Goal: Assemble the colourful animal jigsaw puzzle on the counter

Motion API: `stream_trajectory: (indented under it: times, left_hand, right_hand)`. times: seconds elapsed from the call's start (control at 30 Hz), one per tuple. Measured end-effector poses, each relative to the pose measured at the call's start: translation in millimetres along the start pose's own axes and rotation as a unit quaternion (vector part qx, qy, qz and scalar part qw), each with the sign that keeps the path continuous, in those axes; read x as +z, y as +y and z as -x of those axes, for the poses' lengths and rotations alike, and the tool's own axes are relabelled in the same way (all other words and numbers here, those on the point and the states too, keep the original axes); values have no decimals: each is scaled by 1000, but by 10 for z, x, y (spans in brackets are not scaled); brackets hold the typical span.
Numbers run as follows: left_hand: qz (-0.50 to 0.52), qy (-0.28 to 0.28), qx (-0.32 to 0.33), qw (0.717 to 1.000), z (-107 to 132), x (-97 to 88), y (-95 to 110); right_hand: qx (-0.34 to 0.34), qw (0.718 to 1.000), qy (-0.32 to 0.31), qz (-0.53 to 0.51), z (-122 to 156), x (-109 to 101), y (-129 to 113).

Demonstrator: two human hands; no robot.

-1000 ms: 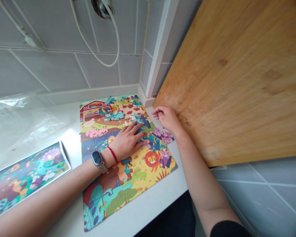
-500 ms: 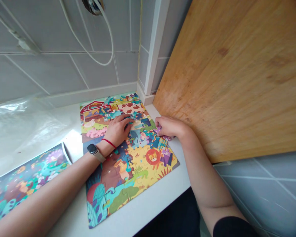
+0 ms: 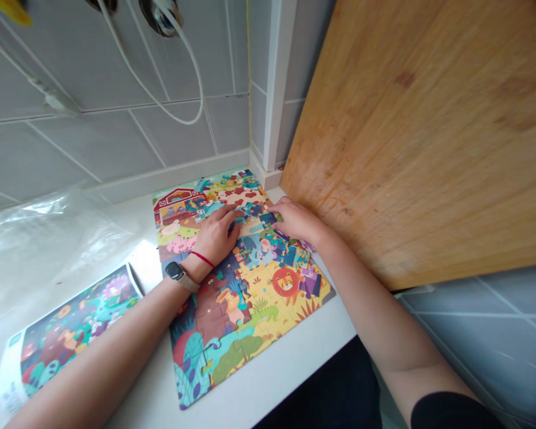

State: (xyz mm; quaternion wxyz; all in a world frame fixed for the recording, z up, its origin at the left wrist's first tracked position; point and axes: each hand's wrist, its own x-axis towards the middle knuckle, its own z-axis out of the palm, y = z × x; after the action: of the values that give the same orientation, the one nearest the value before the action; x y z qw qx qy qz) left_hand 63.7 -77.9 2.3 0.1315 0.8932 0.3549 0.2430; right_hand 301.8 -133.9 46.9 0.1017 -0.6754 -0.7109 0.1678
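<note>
A colourful animal puzzle [image 3: 232,351] lies on the white counter, its lower part joined and several loose pieces spread over its upper and right parts. My left hand [image 3: 217,233], wearing a watch and a red string, rests on the middle of the puzzle. Its fingers are bent and slightly apart over loose pieces. At the puzzle's right edge, my right hand [image 3: 295,219] reaches over more pieces, thumb and forefinger apart near a dark blue piece [image 3: 268,220]. Beside the lion, a purple piece [image 3: 311,282] lies on top. Pieces under both hands are partly hidden.
A printed picture sheet [image 3: 82,322] with a curled edge lies left of the puzzle, partly behind my left forearm. Clear plastic wrap [image 3: 39,238] covers the counter's far left. A wooden panel [image 3: 420,149] stands close on the right. A white cable [image 3: 160,104] hangs against the tiled wall.
My right hand has moved inward and up, from the purple pieces at the edge toward the dark blue piece, and its fingers have spread. My left hand stays on the puzzle. The view has shifted slightly.
</note>
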Motion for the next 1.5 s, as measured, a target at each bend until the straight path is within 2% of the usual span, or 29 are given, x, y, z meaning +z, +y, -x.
stream_trajectory:
  times: [0.13,0.3,0.4,0.53,0.6,0.7,0.77,0.97,1.27,1.43,1.5]
  left_hand:
    - [17,13,-1,1000,1,0,-9]
    - [48,65,-14,997,1,25,-72]
    - [57,73,-19,996,1,53,-102]
    - [32,44,-12,998,6,86,-100]
    - [22,33,-15,999,10,88,-86]
    - [32,40,-36,998,12,69,-69]
    - [47,62,-56,995,9,49,-72]
    - [95,157,-90,979,-6,17,-146]
    - [96,170,-113,974,-15,32,-202]
    - [66,240,-136,959,-6,34,-224]
    - [59,252,-130,957,-3,30,-210]
  right_hand:
    - [7,1000,-2,-5,-34,24,16]
    - [14,1000,18,-11,-47,72,8]
    - [2,996,80,-29,-83,150,-12]
    - [-81,976,173,-104,-152,303,-55]
    - [-112,973,169,-114,-180,377,-61]
    - [-118,979,136,-99,-217,444,-42]
    - [-113,979,135,-103,-242,453,-22]
    - [-63,971,183,-137,-282,435,10]
    - [-42,966,191,-169,-277,431,21]
    - [-37,963,185,-192,-293,444,23]
    - [-34,962,185,-196,-296,439,17]
